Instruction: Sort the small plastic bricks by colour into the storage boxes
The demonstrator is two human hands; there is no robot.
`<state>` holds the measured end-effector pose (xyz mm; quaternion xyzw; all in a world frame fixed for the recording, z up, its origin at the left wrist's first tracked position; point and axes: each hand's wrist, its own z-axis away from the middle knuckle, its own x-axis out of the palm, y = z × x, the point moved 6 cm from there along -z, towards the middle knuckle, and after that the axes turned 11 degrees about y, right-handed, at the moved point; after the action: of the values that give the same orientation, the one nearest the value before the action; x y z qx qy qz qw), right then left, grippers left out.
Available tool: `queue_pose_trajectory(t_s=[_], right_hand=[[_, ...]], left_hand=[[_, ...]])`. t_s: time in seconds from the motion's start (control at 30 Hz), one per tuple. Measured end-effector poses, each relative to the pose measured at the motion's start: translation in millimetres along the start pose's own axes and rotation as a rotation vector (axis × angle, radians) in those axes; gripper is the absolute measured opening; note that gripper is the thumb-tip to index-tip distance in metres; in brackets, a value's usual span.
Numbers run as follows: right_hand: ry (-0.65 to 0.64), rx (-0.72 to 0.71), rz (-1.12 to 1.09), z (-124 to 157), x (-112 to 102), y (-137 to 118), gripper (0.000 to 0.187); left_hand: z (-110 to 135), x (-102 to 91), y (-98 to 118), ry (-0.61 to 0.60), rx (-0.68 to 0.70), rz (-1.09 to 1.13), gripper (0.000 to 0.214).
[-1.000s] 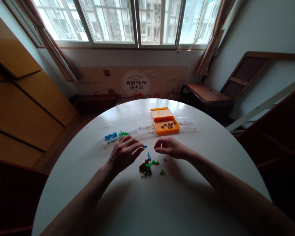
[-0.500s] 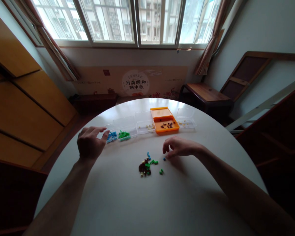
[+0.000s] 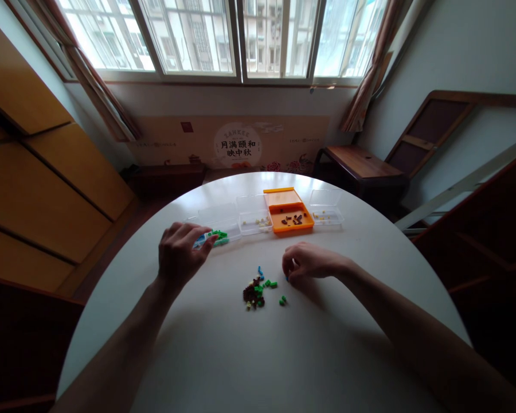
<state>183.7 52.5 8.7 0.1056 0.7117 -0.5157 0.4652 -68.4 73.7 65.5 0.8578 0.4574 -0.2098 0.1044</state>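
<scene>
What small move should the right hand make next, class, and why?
Probably lift the blue bead and carry it towards the blue box. The right hand has its fingertips closed around that bead on the table, apart from the pile; the left hand hovers at the box.

Round white table (image 3: 327, 355) in front of me. Far side, row of small boxes L to R: clear box w/ blue beads (image 3: 199, 240), mostly hidden by my left hand (image 3: 180, 252); clear box w/ green beads (image 3: 223, 229); clear box (image 3: 254, 218) w/ a few pale beads; orange box (image 3: 289, 213) w/ dark beads; clear box (image 3: 325, 210) w/ few pale bits. Mid-table: loose bead pile (image 3: 255, 291), brown, green, blue mixed. One green bead (image 3: 282, 300) just right of pile. My right hand (image 3: 312, 263) rests on table near pile, fingertips on a blue bead (image 3: 286, 279).
</scene>
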Motion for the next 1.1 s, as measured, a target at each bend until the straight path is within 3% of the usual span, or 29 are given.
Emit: queue_pose_trajectory(t_s=[0.3,0.53,0.73,1.0,1.1], right_hand=[[0.062,-0.055,-0.034,-2.7,6.1,-5.9,0.011],[0.234,0.082,-0.514,-11.8,19.1,-4.1,0.019],[0.292,0.146,-0.771,-14.5,27.6,-0.3,0.025],[0.318,0.157,-0.755,-15.5,28.8,-0.8,0.03],[0.366,0.132,-0.662,-15.3,27.1,-1.4,0.025]], left_hand=[[0.6,8.9,52.7,-0.093,0.159,0.269,0.009],[6.8,12.1,93.8,-0.202,0.259,0.416,0.005],[8.7,13.0,99.7,-0.213,0.283,0.422,0.004],[6.3,15.6,102.9,-0.215,0.286,0.446,0.005],[6.1,17.6,93.7,-0.208,0.254,0.422,0.004]])
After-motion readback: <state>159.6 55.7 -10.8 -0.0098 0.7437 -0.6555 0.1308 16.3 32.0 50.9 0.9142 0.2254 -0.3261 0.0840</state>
